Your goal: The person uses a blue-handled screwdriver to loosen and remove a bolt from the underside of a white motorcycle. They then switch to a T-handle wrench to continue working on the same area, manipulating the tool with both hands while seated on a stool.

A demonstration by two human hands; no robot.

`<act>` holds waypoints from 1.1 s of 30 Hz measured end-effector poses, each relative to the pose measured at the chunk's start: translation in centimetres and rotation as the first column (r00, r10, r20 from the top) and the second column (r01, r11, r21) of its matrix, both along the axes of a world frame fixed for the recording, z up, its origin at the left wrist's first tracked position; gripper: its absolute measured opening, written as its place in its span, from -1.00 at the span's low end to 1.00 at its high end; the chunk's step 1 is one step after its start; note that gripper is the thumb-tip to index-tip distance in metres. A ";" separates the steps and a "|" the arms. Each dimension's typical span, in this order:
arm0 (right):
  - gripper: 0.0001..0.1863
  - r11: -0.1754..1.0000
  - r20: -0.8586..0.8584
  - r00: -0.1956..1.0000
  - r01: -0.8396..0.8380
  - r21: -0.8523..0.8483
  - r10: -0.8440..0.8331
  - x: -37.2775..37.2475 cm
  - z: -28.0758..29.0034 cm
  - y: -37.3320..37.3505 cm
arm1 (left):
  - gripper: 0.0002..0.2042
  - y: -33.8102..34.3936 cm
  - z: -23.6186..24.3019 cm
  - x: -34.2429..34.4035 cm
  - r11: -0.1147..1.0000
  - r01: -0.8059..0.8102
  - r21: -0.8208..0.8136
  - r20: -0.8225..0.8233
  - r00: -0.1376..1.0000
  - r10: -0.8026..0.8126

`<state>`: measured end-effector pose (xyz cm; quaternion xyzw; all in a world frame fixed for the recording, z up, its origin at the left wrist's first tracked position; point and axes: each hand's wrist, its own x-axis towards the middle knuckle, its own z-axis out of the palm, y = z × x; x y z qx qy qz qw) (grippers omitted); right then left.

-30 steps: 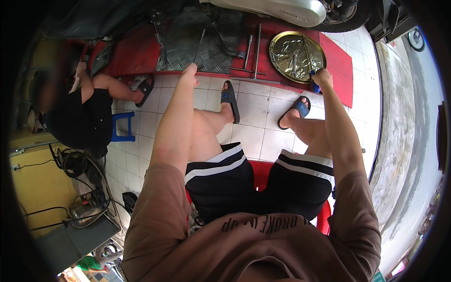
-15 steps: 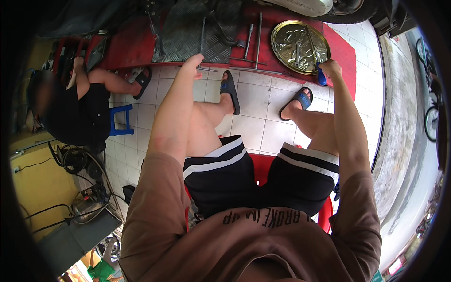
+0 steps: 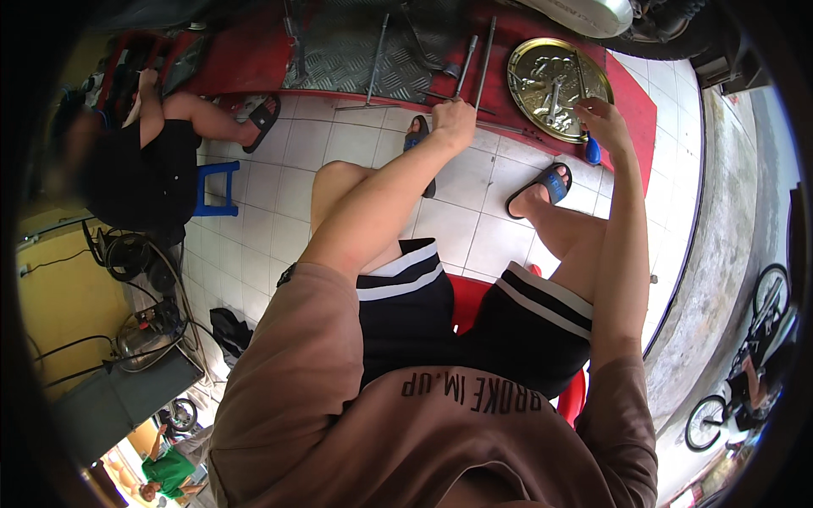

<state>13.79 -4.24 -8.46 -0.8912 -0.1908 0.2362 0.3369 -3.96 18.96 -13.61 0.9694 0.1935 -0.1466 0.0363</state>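
Both bare forearms reach forward. A T-shaped wrench [image 3: 467,68] points away from the fingers of the left hand [image 3: 455,124], which curl at its near end, back of the hand up; whether they grip it is hidden. A blue-handled screwdriver [image 3: 593,152] lies just by the right hand [image 3: 607,127], arched over the edge of a round gold tray [image 3: 518,72], fingers loosely bent and parted, holding nothing visible. A spanner [image 3: 553,102] rests in the tray, on a red bench [image 3: 638,103]. Beyond is a motorbike [image 3: 593,15].
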 end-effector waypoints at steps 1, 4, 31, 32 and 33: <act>-0.62 1.000 0.011 1.000 -0.002 -0.017 0.003 -0.4 0.5 0.2 | -0.77 0.5 -0.5 0.0 0.998 0.062 -0.014 -0.011 0.998 -0.062; -0.62 1.000 -0.015 1.000 0.016 0.005 -0.016 0.0 0.6 0.2 | -0.85 2.5 -2.5 -0.5 0.988 0.151 0.033 0.110 0.982 -0.154; -0.74 0.862 -0.854 0.513 0.392 0.322 0.086 -7.3 1.9 7.6 | -0.67 -8.7 13.0 -0.8 0.944 0.163 -0.287 0.476 0.880 -0.007; -0.76 0.885 -0.854 0.517 0.372 0.280 0.053 -7.0 1.9 7.6 | -0.68 -9.5 13.3 -1.3 0.936 0.194 -0.295 0.479 0.877 -0.031; -0.77 0.906 -0.853 0.522 0.353 0.236 0.018 -6.5 1.8 7.4 | -0.68 -10.5 13.5 -1.7 0.911 0.265 -0.317 0.467 0.879 -0.094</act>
